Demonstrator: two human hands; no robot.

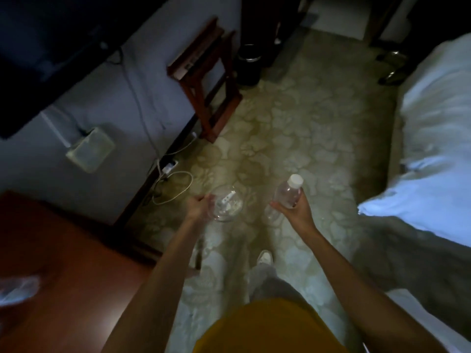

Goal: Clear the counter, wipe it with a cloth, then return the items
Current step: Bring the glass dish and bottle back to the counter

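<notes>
My left hand (200,207) grips a clear glass bowl (227,206) by its rim; small white items lie inside it. My right hand (295,210) holds a clear plastic bottle (289,191) with a white cap, tilted up and to the right. Both hands hang over the patterned carpet, away from the reddish wooden counter (58,263) at the lower left. A crumpled clear plastic wrapper (17,289) lies blurred on the counter's left edge.
A bed with white linen (433,149) runs along the right. A folding wooden luggage rack (206,80) and a dark bin (248,64) stand ahead. Cables and a power strip (169,169) lie by the wall. A dark TV (51,47) hangs upper left.
</notes>
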